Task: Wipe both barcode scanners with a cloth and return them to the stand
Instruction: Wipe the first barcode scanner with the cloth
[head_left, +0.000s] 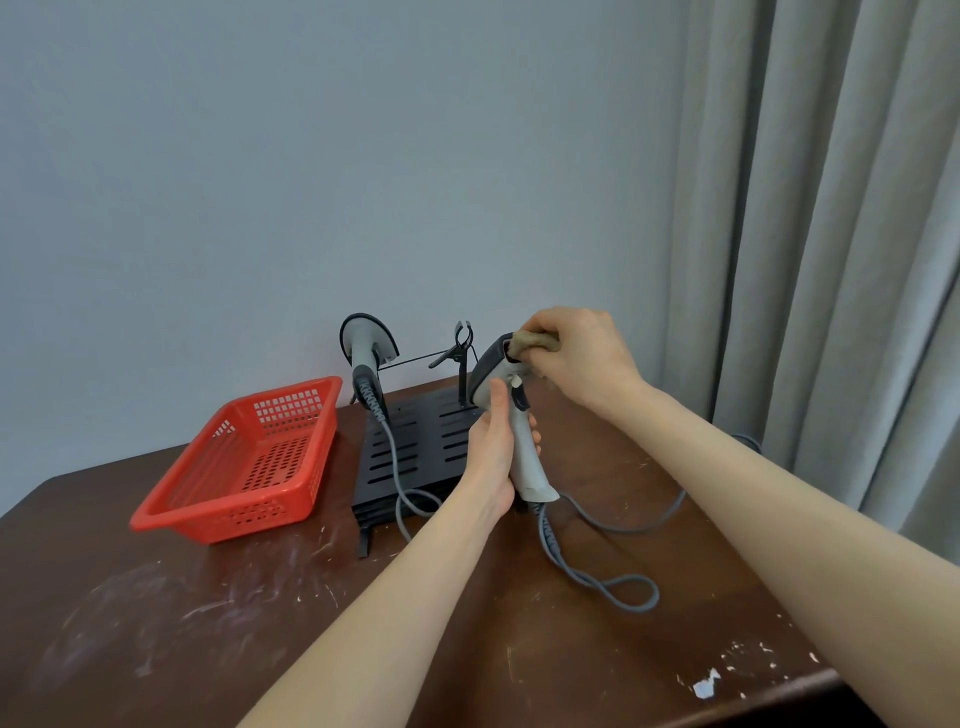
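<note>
Soft, even light is filling the scene, leaving the wall (363, 156) beyond the fingers (537, 327) grey-blue and laying faint shadows on the table (156, 623) beneath them. A dull sheen is showing on the table nearer than the fingers, the wide lens is slanting the curtain (831, 208) to their right, and everything is reading sharp.

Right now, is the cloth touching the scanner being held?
Touching. The head view shows the right hand holding the cloth against the top of the scanner.

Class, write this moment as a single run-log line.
step: wiping | left hand: grips held scanner by handle | right hand: holds cloth against its head | other scanner: on stand
</note>
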